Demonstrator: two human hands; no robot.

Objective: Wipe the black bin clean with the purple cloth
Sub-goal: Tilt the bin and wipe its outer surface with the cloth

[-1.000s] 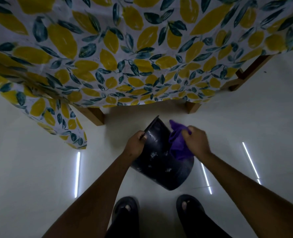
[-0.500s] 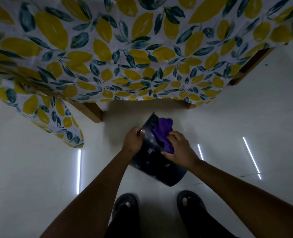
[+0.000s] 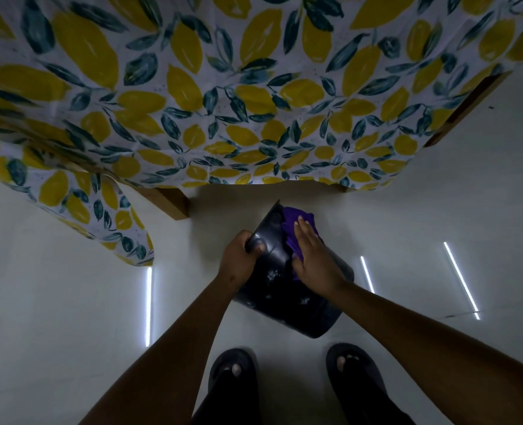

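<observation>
The black bin (image 3: 288, 297) is held tilted above the white floor, its mouth pointing away from me and its base toward my feet. White smudges show on its side. My left hand (image 3: 238, 259) grips the rim on the left. My right hand (image 3: 314, 259) lies flat with fingers stretched out, pressing the purple cloth (image 3: 294, 223) against the bin's upper side near the rim. Most of the cloth is hidden under my palm.
A table draped in a yellow-lemon-print cloth (image 3: 223, 102) fills the top, with wooden legs (image 3: 169, 200) just beyond the bin. My two feet in dark sandals (image 3: 291, 372) stand below. Glossy white floor (image 3: 70, 302) surrounds me with strip-light reflections.
My right hand slid the purple cloth from the bin's mouth onto its upper side and flattened out. The bin and both hands shifted slightly toward the table.
</observation>
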